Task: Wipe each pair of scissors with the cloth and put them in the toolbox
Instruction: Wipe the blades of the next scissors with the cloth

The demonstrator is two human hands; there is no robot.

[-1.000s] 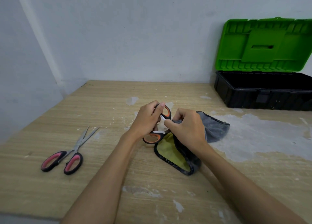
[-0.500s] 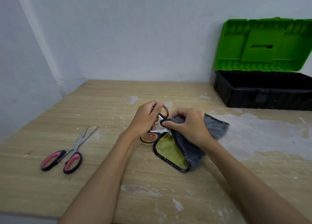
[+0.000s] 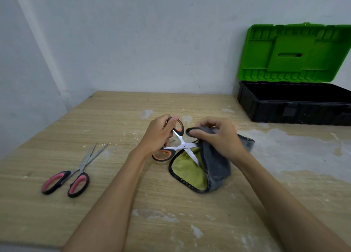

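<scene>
Left hand (image 3: pixel 158 135): gripped the handles of the orange scissors (image 3: pixel 177 144), blades spread open.
Right hand (image 3: pixel 218 137): fingers curled round the cloth (image 3: pixel 209 166), grey outside, yellow inside, one blade lying against it.
Pink scissors (image 3: pixel 71 175): lay on the table (image 3: pixel 152 213) at nine o'clock from the hands, well apart.
Toolbox (image 3: pixel 294 103): stood at two o'clock, green lid raised.

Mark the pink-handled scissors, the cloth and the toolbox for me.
pink-handled scissors (image 3: pixel 79 171): head view, near the pivot where the blades meet the handles.
cloth (image 3: pixel 216 164): head view, grey outer fold.
toolbox (image 3: pixel 269 109): head view, black front wall.
</scene>
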